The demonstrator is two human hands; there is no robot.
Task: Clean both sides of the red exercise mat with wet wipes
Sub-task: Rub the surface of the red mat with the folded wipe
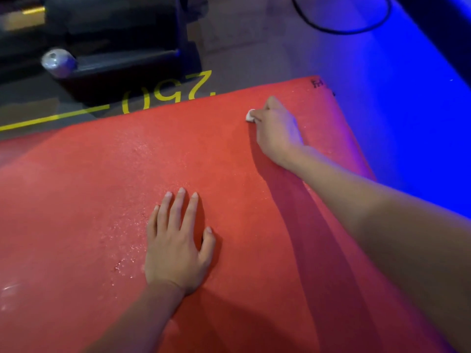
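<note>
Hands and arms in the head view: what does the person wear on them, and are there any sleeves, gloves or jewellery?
Nothing is worn on either. The left hand and the right hand are bare, without gloves, rings, a watch or a bracelet in view. Both forearms are uncovered as far as the frame shows, so no sleeve is visible. The fingernails on the left hand look short and unpainted.

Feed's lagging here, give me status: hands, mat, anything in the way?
Left hand flat on red mat, bracing. Right hand gripping white wipe near far right corner. Wet streaks mid-mat. Nothing lying on the mat.
</note>
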